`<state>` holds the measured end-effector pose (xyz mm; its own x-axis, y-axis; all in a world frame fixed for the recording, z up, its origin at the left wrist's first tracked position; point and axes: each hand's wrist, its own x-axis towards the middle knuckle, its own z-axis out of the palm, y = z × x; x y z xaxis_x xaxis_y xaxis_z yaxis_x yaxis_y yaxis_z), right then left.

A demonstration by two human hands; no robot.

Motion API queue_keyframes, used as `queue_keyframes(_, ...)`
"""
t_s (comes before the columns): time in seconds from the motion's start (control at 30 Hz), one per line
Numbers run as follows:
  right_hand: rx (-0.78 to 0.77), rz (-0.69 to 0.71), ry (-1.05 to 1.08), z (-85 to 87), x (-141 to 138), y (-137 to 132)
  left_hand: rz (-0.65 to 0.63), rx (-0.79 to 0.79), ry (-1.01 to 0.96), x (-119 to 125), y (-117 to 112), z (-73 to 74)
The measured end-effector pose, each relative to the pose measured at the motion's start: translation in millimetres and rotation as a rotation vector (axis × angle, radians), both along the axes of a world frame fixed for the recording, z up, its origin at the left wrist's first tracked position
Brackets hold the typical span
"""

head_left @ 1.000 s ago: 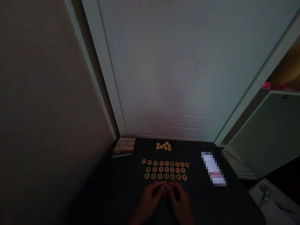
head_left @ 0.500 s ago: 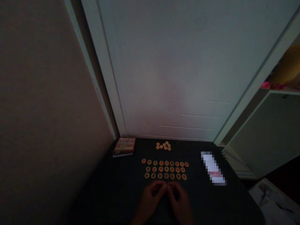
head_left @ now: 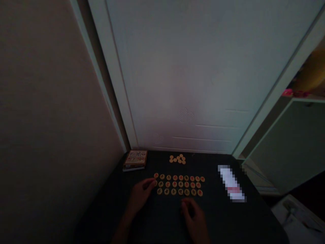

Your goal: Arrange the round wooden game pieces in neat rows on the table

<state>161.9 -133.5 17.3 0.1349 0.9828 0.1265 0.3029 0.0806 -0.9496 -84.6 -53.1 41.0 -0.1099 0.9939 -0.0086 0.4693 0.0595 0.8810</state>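
Round wooden Chinese chess pieces (head_left: 174, 184) with red and black characters lie in three rows on the dark table. My left hand (head_left: 141, 194) is at the left end of the middle row, thumb and fingers pinched on one Chinese chess piece (head_left: 155, 183). Just below the bottom row, toward its right half, my right hand (head_left: 193, 216) is closed with its fingers curled to the thumb. Whatever may be inside that right hand is hidden in the dim light.
Several blank-side-up discs (head_left: 179, 161) form a loose cluster at the back of the table (head_left: 109, 206). A small box or book (head_left: 135, 159) lies at the back left, and a pixelated bright object (head_left: 231, 183) at the right. A white panel (head_left: 172, 84) stands behind.
My hands have parted. The left has moved left and forward to the middle row's end with a Chinese chess piece, while the right has stayed nearly in place.
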Motion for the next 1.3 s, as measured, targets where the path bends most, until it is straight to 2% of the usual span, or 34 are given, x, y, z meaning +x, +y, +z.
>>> queue_keyframes(0.4,0.008,0.002,-0.015,-2.6,0,1,0.017,0.024,0.238,-2,16,-18.8)
queue_keyframes(0.53,-0.002,0.014,-0.031,-1.3,1,0,0.054,0.041,0.281,-3,15,-18.0)
queue_keyframes(0.7,0.016,0.017,-0.024,-4.0,0,1,0.08,0.078,0.295,-3,19,-8.8)
queue_keyframes(0.77,0.019,0.011,-0.021,-5.9,0,1,0.082,0.1,0.307,0,29,-3.6)
queue_keyframes(0.87,0.012,0.001,-0.015,-9.2,0,3,0.043,0.14,0.329,13,57,4.1)
queue_keyframes(1.07,0.035,0.034,-0.047,-19.5,2,6,-0.08,0.172,0.401,57,118,14.9)
queue_keyframes(1.2,0.061,-0.017,-0.039,-25.1,-2,8,-0.103,0.15,0.443,78,131,14.2)
queue_keyframes(1.3,0.091,-0.07,-0.015,-24.7,-7,8,-0.092,0.131,0.45,84,132,12.7)
